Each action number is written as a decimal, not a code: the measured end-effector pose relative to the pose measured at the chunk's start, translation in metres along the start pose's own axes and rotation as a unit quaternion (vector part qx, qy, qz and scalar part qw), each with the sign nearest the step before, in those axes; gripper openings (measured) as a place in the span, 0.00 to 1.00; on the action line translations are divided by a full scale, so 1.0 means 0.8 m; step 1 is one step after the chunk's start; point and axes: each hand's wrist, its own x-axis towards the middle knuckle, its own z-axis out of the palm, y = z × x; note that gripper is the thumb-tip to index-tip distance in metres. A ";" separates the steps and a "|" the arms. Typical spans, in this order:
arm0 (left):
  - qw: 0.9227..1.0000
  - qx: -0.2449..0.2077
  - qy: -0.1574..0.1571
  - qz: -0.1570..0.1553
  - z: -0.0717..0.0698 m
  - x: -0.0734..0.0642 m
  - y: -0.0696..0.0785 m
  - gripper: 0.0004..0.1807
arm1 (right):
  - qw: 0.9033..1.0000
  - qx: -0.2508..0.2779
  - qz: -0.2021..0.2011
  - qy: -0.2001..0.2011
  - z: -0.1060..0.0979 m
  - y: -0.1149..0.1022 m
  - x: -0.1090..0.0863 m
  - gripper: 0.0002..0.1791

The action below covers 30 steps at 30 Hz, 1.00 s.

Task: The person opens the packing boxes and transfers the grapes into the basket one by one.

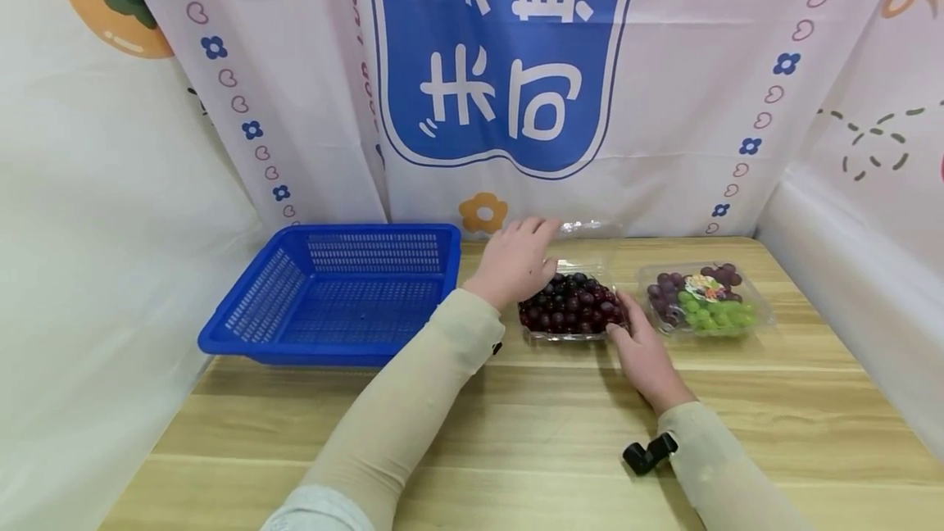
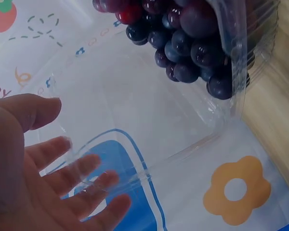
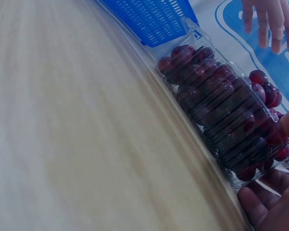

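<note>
A clear plastic clamshell box [image 1: 549,337] heaped with dark grapes [image 1: 568,306] sits on the table, its transparent lid [image 1: 590,251] swung up at the back. My right hand [image 1: 647,359] holds the box by its right end, thumb at the near rim; the right wrist view shows fingers low against the box's end [image 3: 231,108]. My left hand [image 1: 514,262] is raised over the box's left side, near the lid. In the left wrist view its fingers [image 2: 98,178] are spread and relaxed beside the clear lid [image 2: 135,91]; whether they touch it I cannot tell.
A blue plastic basket [image 1: 295,349] with slotted walls stands at the left of the table. Right of the open box lies a second clear box [image 1: 763,319], closed, with purple and green grapes and a label. A printed cloth [image 1: 664,105] hangs behind the wooden table [image 1: 546,449].
</note>
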 end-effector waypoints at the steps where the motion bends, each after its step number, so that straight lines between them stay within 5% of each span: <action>1: 1.000 0.001 0.004 -0.001 -0.001 0.001 -0.001 0.33 | 1.000 -0.002 0.001 -0.001 0.000 0.000 0.000 0.37; 16: 1.000 0.008 0.020 -0.005 0.000 0.010 -0.005 0.34 | 1.000 -0.001 -0.004 -0.001 0.000 0.003 0.000 0.37; 30: 0.999 0.008 -0.027 0.025 0.014 0.007 0.014 0.35 | 1.000 -0.002 0.002 -0.001 -0.001 0.002 0.001 0.36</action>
